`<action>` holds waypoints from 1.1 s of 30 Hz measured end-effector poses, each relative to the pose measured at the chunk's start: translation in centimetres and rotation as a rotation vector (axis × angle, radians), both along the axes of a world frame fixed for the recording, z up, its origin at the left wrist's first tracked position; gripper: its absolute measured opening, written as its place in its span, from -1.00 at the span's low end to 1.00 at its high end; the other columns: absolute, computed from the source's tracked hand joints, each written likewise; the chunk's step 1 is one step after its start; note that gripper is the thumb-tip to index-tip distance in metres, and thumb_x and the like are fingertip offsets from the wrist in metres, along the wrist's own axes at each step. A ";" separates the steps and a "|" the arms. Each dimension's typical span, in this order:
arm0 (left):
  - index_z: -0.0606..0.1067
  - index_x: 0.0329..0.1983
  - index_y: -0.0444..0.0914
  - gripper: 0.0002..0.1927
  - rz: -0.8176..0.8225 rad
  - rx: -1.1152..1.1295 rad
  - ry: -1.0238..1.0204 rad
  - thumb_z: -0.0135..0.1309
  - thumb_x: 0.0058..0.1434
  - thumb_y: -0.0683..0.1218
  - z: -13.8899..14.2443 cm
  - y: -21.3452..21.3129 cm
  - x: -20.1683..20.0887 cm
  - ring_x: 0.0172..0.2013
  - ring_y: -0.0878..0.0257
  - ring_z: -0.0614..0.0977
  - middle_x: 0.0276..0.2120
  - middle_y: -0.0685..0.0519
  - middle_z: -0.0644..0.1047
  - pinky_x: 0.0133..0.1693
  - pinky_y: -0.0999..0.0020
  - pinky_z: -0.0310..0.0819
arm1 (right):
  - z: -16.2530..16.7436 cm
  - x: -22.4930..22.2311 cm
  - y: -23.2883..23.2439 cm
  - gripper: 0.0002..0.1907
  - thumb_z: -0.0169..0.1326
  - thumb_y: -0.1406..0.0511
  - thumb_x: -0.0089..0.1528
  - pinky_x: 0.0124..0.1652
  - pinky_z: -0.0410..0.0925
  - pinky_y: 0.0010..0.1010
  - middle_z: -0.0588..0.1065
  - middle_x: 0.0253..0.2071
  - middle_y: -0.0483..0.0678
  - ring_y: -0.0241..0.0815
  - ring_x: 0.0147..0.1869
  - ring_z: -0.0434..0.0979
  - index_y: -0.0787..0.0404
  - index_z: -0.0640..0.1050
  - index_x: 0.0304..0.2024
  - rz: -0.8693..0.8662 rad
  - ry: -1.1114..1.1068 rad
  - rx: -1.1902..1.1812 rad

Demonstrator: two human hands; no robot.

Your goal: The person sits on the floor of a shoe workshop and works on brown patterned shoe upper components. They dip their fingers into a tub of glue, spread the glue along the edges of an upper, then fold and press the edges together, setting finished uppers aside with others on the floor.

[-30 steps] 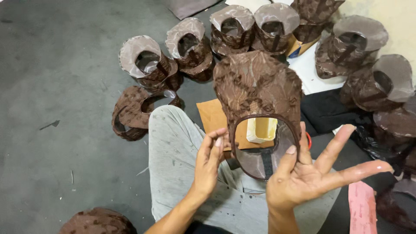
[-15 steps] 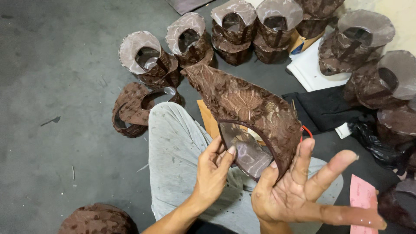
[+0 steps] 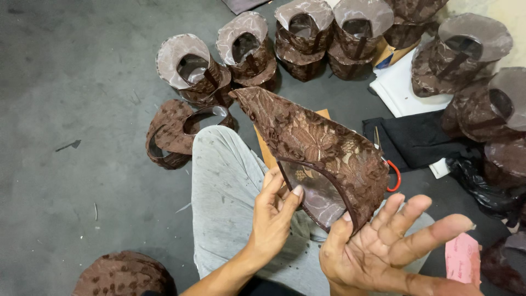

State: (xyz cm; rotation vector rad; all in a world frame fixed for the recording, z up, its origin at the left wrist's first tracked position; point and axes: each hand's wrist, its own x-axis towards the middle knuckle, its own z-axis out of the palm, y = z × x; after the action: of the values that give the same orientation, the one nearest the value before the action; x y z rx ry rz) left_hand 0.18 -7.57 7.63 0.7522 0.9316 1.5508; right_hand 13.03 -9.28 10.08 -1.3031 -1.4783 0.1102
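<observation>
A brown lace-patterned fabric piece (image 3: 312, 140) with a dark bound edge and a grey lining is held up over my lap, tilted so its point aims up and to the left. My left hand (image 3: 273, 216) pinches its lower edge between thumb and fingers. My right hand (image 3: 383, 255) supports the rim from below with the thumb, palm up and fingers spread wide.
Stacks of finished brown lace hats (image 3: 244, 52) stand on the grey floor (image 3: 66, 109) ahead and at the right (image 3: 466, 60). A loose brown piece (image 3: 170, 134) lies left of my knee. Red-handled scissors (image 3: 392, 172), black cloth (image 3: 422, 142), white sheets (image 3: 397, 87) and a pink card (image 3: 463, 257) lie right.
The fabric piece has turned from facing me upright to lying tilted, point swung up-left. My right hand dropped lower beneath its rim while my left hand kept hold of the edge.
</observation>
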 end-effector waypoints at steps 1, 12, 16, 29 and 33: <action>0.38 0.26 -0.42 -0.63 -0.008 0.006 -0.026 -0.04 0.39 -0.29 0.0 0.0 0.0 0.07 0.39 0.48 0.08 0.16 0.39 0.04 0.50 0.39 | 0.1 0.0 -0.1 0.40 0.08 0.61 0.09 0.44 0.25 -0.16 -0.41 0.66 -0.05 -0.02 0.70 -0.01 -0.59 -0.57 0.39 0.000 0.002 -0.006; 0.25 0.41 -0.36 -0.51 -0.072 -0.068 -0.064 -0.10 0.41 -0.28 -0.7 0.3 0.5 0.06 0.35 0.52 0.13 0.04 0.50 0.04 0.42 0.43 | 0.2 -0.7 0.6 0.34 0.06 0.57 0.14 0.45 0.27 -0.14 -0.38 0.65 -0.09 0.00 0.69 -0.04 -0.59 -0.52 0.44 0.074 0.002 0.064; 0.23 0.53 -0.37 -0.46 -0.034 -0.095 0.192 -0.12 0.49 -0.23 -2.2 1.7 -0.6 -0.03 0.30 0.50 0.13 -0.01 0.53 0.03 0.35 0.43 | -0.4 0.7 2.1 0.07 0.14 0.34 0.23 0.35 0.36 -0.06 -0.37 0.56 0.18 0.17 0.47 0.27 -0.08 -0.41 0.37 0.335 0.737 0.363; -0.10 0.61 -0.26 -0.22 -0.202 0.026 -0.050 -0.03 0.41 -0.20 -3.7 2.8 -3.6 0.22 0.23 0.49 0.29 -0.10 0.43 0.25 0.30 0.36 | -10.6 7.7 13.5 -0.61 0.09 0.26 0.35 0.31 0.21 -0.11 0.30 0.34 0.23 0.20 0.40 0.31 0.29 0.53 0.19 0.276 -0.187 -0.427; -0.04 0.59 -0.27 -0.25 -0.218 0.027 -0.049 -0.04 0.40 -0.28 -2.7 3.0 -3.8 0.18 0.24 0.50 0.25 -0.10 0.45 0.19 0.32 0.39 | -12.2 7.9 14.4 -0.61 0.10 0.19 0.35 0.35 0.14 -0.03 0.24 0.40 0.26 0.28 0.45 0.23 0.25 0.56 0.16 0.241 -0.275 -0.479</action>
State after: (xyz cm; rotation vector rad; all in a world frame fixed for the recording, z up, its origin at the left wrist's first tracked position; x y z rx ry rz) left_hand -3.64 -4.60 4.94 0.8046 0.7674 1.3863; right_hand 20.94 5.16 -2.15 -1.5559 -1.9206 0.4839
